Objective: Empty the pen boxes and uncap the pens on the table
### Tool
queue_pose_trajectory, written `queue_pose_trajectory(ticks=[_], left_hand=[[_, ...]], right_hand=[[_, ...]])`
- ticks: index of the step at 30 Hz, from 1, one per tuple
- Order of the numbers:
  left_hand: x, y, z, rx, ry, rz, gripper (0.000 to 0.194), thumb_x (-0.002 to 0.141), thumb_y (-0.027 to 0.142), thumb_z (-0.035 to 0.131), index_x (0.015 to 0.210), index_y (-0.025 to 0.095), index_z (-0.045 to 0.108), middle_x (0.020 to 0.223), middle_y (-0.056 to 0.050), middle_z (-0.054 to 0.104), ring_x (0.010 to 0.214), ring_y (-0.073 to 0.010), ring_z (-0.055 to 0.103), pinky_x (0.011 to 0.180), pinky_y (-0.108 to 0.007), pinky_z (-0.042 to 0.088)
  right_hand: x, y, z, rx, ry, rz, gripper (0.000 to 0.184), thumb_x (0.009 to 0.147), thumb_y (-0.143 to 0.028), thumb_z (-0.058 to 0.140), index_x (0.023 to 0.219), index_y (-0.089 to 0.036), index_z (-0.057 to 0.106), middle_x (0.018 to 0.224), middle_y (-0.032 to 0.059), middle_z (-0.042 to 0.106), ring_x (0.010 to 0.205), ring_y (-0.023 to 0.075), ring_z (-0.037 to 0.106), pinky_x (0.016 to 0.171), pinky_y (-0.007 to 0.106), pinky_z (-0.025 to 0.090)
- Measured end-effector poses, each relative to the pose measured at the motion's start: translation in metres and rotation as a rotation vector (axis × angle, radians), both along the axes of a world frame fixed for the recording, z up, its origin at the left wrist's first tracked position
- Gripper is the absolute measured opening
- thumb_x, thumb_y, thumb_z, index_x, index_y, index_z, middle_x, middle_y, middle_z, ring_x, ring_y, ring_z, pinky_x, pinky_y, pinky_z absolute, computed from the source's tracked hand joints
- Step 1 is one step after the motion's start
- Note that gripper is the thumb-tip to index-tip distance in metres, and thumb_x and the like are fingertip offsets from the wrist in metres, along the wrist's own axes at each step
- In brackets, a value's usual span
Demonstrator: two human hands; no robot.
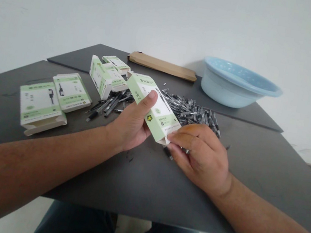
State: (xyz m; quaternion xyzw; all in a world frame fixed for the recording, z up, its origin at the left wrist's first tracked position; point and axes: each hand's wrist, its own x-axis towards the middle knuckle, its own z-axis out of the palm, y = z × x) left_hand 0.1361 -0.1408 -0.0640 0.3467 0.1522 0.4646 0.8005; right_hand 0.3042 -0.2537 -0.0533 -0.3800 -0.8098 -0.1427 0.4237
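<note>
A green and white cardboard box (pixel 159 111) is held tilted above the table, its near end lower and toward my right. My left hand (pixel 134 123) wraps round the box's left side, thumb on its printed face. At the near end, the fingers of my right hand (pixel 201 154) pinch the flap; the fingertips partly hide it. Behind and below the box lies a loose heap of pens (pixel 188 110) with clear barrels and dark caps. More pens (pixel 112 103) lie to the left of the box.
Two similar boxes (pixel 39 106) lie overlapping at the left, the nearer with its end open. Several more boxes (pixel 102 77) are grouped farther back. A flat brown cardboard piece (pixel 162 66) and a light blue basin (pixel 233 86) stand toward the wall on the dark table (pixel 142 190).
</note>
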Motion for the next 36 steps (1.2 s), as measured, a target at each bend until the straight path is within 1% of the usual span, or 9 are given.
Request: queue_pose_trajectory(ticks=[7,12,15,21,28,33,36], left_hand=[[-0.0001,0.0010,-0.0010,-0.002,0.002,0.007,0.061,0.082,0.053,0.095,0.128,0.024,0.067,0.122,-0.006,0.076,0.133,-0.0305,0.068,0.117,-0.046,0.058],[-0.0005,0.0012,-0.0009,0.001,0.003,-0.003,0.065,0.080,0.054,0.097,0.128,0.024,0.067,0.123,-0.008,0.075,0.134,-0.0332,0.067,0.116,-0.050,0.057],[-0.0006,0.0012,-0.0004,0.016,0.004,-0.002,0.064,0.079,0.055,0.097,0.127,0.024,0.067,0.122,-0.007,0.075,0.134,-0.0335,0.067,0.115,-0.050,0.058],[-0.0010,0.0023,-0.0010,0.054,0.004,-0.010,0.067,0.078,0.057,0.097,0.129,0.025,0.066,0.123,-0.006,0.075,0.134,-0.0323,0.067,0.114,-0.046,0.058],[-0.0011,0.0020,-0.0011,0.067,0.006,-0.006,0.060,0.083,0.055,0.094,0.127,0.026,0.065,0.124,-0.006,0.076,0.134,-0.0321,0.068,0.113,-0.047,0.059],[-0.0017,0.0015,-0.0001,0.060,0.036,-0.020,0.063,0.083,0.056,0.093,0.130,0.026,0.065,0.121,-0.007,0.076,0.134,-0.0323,0.068,0.113,-0.048,0.059],[-0.0013,0.0010,0.0006,0.084,0.027,-0.021,0.067,0.081,0.057,0.095,0.130,0.025,0.065,0.122,-0.007,0.076,0.134,-0.0328,0.068,0.113,-0.048,0.059]], right_hand=[[0.0016,0.0013,0.0008,0.010,-0.016,0.002,0.016,0.101,-0.018,0.078,0.116,-0.022,0.074,0.103,0.0079,0.082,0.093,0.0204,0.078,0.085,0.035,0.068],[0.0011,0.0017,0.0000,0.026,-0.008,0.013,0.014,0.099,-0.017,0.080,0.112,-0.017,0.075,0.101,0.0100,0.082,0.093,0.0202,0.078,0.085,0.033,0.067],[0.0016,0.0013,-0.0006,0.016,-0.003,0.018,0.015,0.098,-0.016,0.081,0.112,-0.016,0.076,0.101,0.0104,0.081,0.093,0.0201,0.078,0.086,0.032,0.067],[0.0027,0.0010,0.0007,0.009,0.004,0.021,0.014,0.099,-0.016,0.080,0.112,-0.017,0.076,0.100,0.0099,0.081,0.092,0.0190,0.077,0.085,0.032,0.066],[0.0008,0.0012,0.0015,0.003,0.009,0.022,0.013,0.098,-0.016,0.081,0.110,-0.016,0.075,0.099,0.0102,0.081,0.092,0.0192,0.077,0.084,0.032,0.066],[0.0011,0.0013,0.0005,-0.007,0.026,0.016,0.013,0.099,-0.017,0.081,0.110,-0.017,0.075,0.100,0.0101,0.081,0.093,0.0207,0.077,0.086,0.034,0.065],[0.0017,0.0014,-0.0011,-0.008,0.026,0.008,0.020,0.098,-0.016,0.081,0.117,-0.016,0.075,0.104,0.0107,0.081,0.096,0.0210,0.076,0.088,0.034,0.065]])
